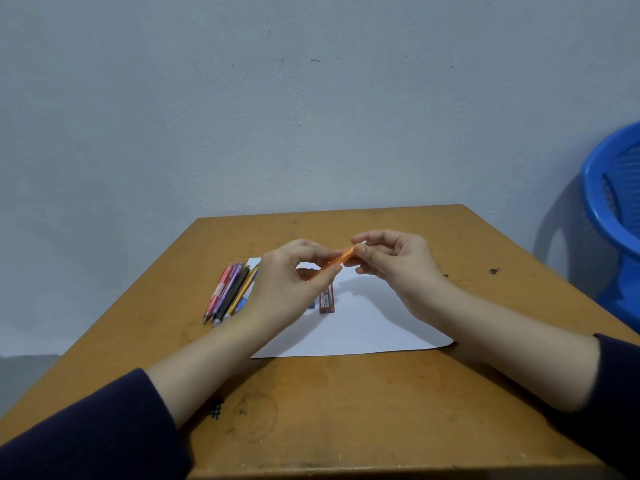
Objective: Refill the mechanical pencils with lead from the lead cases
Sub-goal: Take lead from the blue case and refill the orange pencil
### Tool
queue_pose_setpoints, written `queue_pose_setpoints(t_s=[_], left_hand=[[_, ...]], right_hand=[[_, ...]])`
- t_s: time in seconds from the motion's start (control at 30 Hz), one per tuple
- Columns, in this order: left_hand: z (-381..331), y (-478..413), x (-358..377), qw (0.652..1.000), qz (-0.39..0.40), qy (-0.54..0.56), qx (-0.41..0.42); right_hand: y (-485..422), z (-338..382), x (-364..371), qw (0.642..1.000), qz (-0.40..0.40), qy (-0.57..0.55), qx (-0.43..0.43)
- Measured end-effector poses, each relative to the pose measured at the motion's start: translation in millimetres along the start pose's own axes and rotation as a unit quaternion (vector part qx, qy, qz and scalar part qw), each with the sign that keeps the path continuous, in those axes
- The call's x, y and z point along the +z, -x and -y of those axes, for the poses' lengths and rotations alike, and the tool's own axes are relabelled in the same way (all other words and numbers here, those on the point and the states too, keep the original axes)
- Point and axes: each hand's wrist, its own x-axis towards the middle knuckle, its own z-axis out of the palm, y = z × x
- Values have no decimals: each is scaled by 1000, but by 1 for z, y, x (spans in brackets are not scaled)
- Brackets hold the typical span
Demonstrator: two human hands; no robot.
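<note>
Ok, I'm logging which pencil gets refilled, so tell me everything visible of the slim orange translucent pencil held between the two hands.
The orange translucent plastic pencil is held in the air above the white sheet of paper, tilted, its higher end to the right. The left hand pinches its lower part, the right hand pinches its upper end. Only a short blurred stretch shows between the fingers; tip and cap cannot be made out.

Open tabletop nearside; pencil row left, lead case centre, chair right.
</note>
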Motion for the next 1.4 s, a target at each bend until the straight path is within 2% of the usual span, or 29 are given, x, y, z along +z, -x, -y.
queue_pose_setpoints(t_s=[0.13, 0.23, 0.3, 0.47, 0.57, 0.63, 0.8, 0.87, 0.93, 1.1, 1.4], left_hand=[[-4, -2, -3, 991, 34, 27, -128], [-11, -3, -4, 963, 64, 115, -236], [-13, -2, -5, 944, 90, 151, -279], [-14, -1, -4, 939, 95, 154, -291], [-12, 0, -2, 936, 91, 172, -294], [-12, -1, -1, 921, 97, 203, -317], [-19, -4, 0, 815, 139, 350, -441], [-20, -4, -2, 777, 171, 381, -471], [-20, -4, -3, 754, 207, 390, -486], [-21, -5, -5, 735, 247, 388, -498], [-24, -5, -7, 733, 258, 389, -494]], right_hand=[[-6, 4, -4, 997, -26, -70, 35], [-10, 7, -9, 988, -42, -130, 69], [-13, 9, -11, 979, -43, -179, 85], [-15, 9, -11, 947, -21, -289, 139], [-15, 10, -9, 932, 4, -316, 176], [-15, 9, -8, 923, 9, -333, 192], [-15, 11, -9, 873, 21, -441, 208], [-13, 14, -10, 864, 34, -461, 200], [-12, 15, -9, 866, 37, -461, 192], [-12, 15, -12, 860, 29, -464, 208], [-15, 15, -15, 862, 51, -463, 200]])
